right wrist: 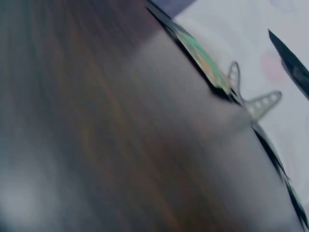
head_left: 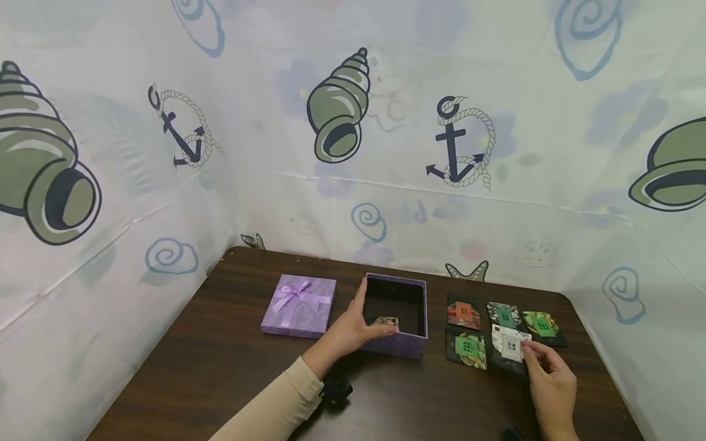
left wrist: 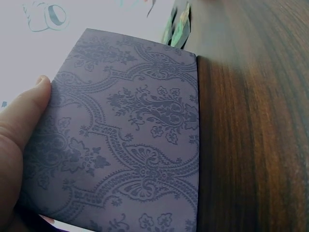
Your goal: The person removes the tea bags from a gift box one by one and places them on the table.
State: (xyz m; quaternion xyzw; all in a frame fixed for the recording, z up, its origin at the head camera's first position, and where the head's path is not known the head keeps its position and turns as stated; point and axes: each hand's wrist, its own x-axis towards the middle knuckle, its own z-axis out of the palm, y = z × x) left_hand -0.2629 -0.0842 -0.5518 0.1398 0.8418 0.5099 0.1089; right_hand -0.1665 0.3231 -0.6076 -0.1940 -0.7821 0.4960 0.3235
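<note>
My left hand grips the near left corner of an open purple box, thumb along the front rim. In the left wrist view, the thumb lies at the edge of the box's patterned wall. Part of a small printed packet shows inside the box, beside the thumb. My right hand pinches the right edge of a flat packet with a white label. Around it lie an orange packet, a teal packet and green packets. The right hand is out of its wrist view.
A purple lid with a ribbon bow lies left of the box. The dark wooden table ends at a patterned cloth backdrop. A black object sits by the left sleeve.
</note>
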